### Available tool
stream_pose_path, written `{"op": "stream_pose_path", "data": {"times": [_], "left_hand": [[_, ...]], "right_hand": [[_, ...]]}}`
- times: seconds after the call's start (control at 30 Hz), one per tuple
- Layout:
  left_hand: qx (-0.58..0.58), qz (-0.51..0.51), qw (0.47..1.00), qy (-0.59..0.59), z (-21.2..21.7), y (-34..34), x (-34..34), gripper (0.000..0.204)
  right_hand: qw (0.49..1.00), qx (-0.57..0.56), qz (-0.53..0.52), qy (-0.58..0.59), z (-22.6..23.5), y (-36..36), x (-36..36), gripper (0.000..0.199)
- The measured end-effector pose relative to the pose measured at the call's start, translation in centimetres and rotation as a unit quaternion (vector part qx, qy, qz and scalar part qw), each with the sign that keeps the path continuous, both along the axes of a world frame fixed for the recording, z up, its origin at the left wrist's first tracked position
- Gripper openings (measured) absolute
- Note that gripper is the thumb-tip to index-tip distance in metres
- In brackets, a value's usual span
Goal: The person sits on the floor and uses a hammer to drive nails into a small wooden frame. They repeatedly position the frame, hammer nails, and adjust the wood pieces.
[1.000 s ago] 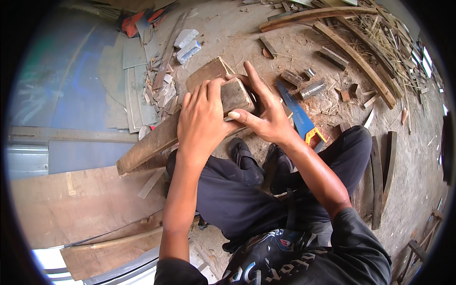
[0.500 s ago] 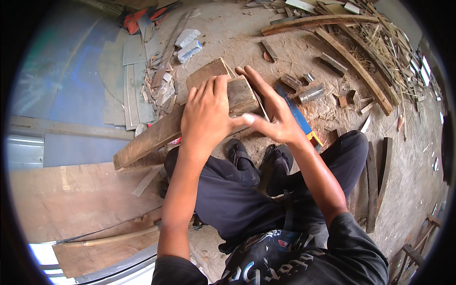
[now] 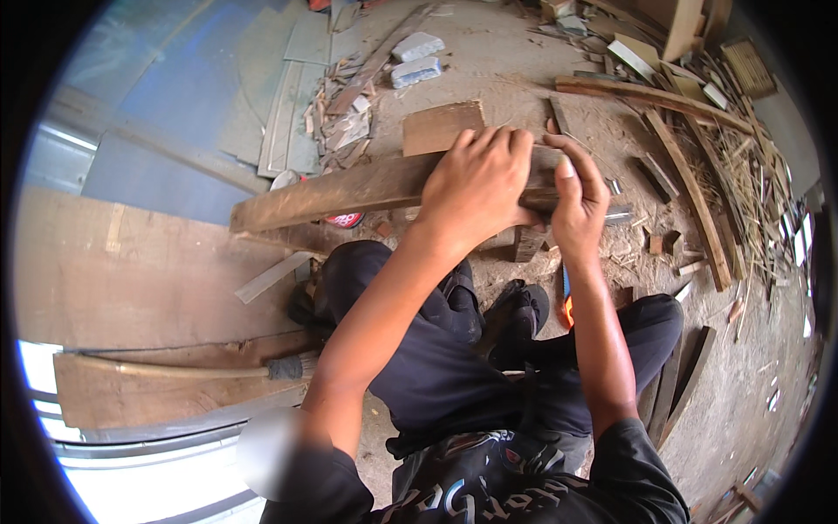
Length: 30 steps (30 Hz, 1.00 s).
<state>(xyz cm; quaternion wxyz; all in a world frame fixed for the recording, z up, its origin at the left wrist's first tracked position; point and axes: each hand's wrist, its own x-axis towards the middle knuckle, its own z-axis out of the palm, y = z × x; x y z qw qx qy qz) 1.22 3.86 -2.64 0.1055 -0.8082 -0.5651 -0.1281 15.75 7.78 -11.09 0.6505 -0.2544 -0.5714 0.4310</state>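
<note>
A long brown wooden beam lies across in front of my knees, its left end reaching over the boards. My left hand is closed over its top near the right end, with the thumb underneath. At that end my right hand curls its fingers around the beam, thumb pointing up. The end face is hidden by my hands. Behind the beam stands a rough wooden block. A handsaw with an orange handle lies below my right wrist, mostly covered by the forearm.
Boards and long offcuts with straw and scraps are piled at the far right. Two pale blocks lie at the back. Plywood sheets and a wooden-handled tool are at the left. Small wood pieces litter the floor.
My right hand has gone from spread fingers to curled ones at the beam's end. The beam lies more level across the view, which has shifted. The saw is now mostly hidden.
</note>
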Motion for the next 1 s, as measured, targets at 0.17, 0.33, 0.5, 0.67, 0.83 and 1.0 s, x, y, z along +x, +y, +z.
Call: {"op": "stream_pose_path", "data": {"times": [0.17,0.33,0.5,0.67,0.83,1.0], "left_hand": [[0.021,0.0,1.0,0.001,0.0,0.2,-0.2,0.081],[0.032,0.006,0.999,-0.004,0.0,-0.1,-0.1,0.081],[0.032,0.009,0.999,0.015,-0.3,-0.1,0.1,0.075],[0.034,0.013,0.999,0.037,-0.2,0.0,-0.2,0.063],[0.027,0.009,1.0,0.006,-0.4,0.1,0.1,0.065],[-0.028,0.034,0.999,-0.011,0.2,-0.1,0.3,0.086]], "right_hand": [[0.999,-0.022,-0.026,-0.038,-0.3,0.5,-0.2,0.029],[0.997,0.004,-0.059,-0.054,-0.4,0.5,-0.3,0.03],[0.998,-0.028,-0.042,-0.038,-0.2,0.2,-0.2,0.031],[0.997,-0.028,-0.015,-0.066,0.8,0.1,0.0,0.031],[0.998,-0.032,-0.018,-0.046,0.6,-0.3,-0.2,0.031],[0.998,-0.019,0.062,-0.025,0.9,0.1,-0.1,0.086]]}}
